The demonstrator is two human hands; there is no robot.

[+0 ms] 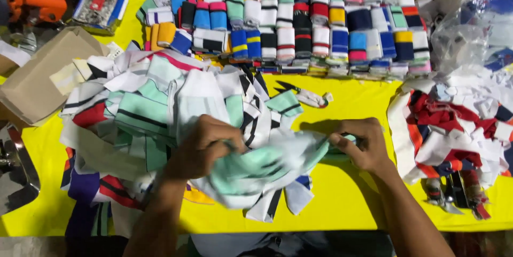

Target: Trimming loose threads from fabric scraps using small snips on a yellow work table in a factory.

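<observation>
Both hands stretch a mint-and-white knit strip (267, 163) flat at the worktop (342, 203) centre: left hand (206, 147) bunching one end, right hand (360, 144) pinching the other. Folding it seems next. Loose strips (144, 112) crowd at 9 o'clock; folded rows (299, 27) at 12; scissors (291, 87) nearby.

Loose fabric heap (144, 112) left, folded rows (320, 27) behind, cardboard box (43, 80) far left.
</observation>
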